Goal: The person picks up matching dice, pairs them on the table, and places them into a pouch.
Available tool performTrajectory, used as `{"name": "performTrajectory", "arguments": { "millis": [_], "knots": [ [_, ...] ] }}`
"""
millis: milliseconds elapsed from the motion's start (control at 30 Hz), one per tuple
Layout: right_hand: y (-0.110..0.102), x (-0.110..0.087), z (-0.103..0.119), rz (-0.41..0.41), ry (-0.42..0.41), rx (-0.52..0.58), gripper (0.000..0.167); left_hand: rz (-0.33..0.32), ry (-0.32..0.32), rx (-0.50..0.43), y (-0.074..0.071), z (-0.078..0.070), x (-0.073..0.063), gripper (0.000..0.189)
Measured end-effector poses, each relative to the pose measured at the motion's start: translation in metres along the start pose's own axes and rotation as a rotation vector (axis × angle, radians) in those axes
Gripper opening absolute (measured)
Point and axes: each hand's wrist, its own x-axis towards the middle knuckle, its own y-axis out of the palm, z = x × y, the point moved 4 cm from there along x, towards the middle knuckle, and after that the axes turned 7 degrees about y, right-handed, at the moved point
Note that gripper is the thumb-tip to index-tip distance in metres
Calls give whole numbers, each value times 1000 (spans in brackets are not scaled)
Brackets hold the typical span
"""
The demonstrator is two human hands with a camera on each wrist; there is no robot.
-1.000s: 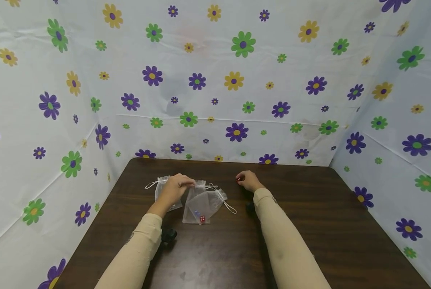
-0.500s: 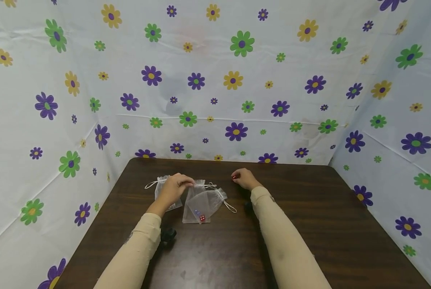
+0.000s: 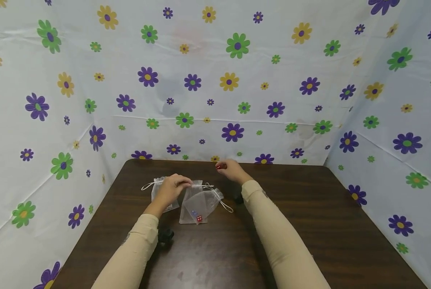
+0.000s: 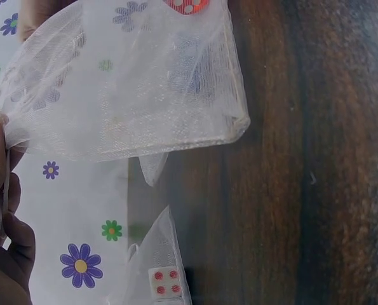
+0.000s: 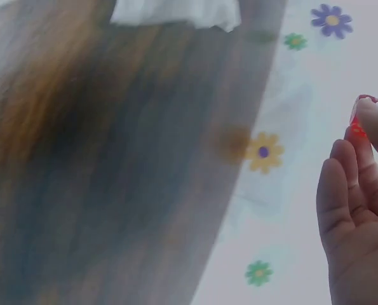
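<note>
My left hand (image 3: 170, 188) pinches the mouth of a sheer white drawstring bag (image 3: 183, 218) in the head view. Overlapping that one lies a second mesh bag (image 3: 212, 200), near a red die (image 3: 199, 218) and some blue dice (image 3: 194, 212) seen through the fabric. A third bag (image 3: 170, 207) sits partly hidden beneath the left hand and wrist. In the left wrist view, fingers grip the edge of the mesh (image 4: 112, 121), and a white die with red dots (image 4: 166, 283) shows in another bag. Raised at the far side, my right hand (image 3: 233, 170) pinches a red die (image 5: 358, 129) between thumb and fingertips.
The dark brown wooden table (image 3: 298, 224) reaches back to a white flower-printed cloth (image 3: 201, 132) hung behind it and on both sides. White drawstrings (image 3: 227, 206) trail from the bags. Black wrist devices (image 3: 165, 236) sit beneath the forearms.
My right hand has moved left and slightly up with the red die, toward the bags. The left hand stays at the bag's mouth. The head view has shifted slightly.
</note>
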Motion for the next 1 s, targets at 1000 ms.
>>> {"name": "performTrajectory", "arguments": {
  "millis": [1000],
  "knots": [
    [-3, -16, 81, 169, -250, 0, 27, 34, -12, -32, 0, -7, 2, 8]
  ]
}}
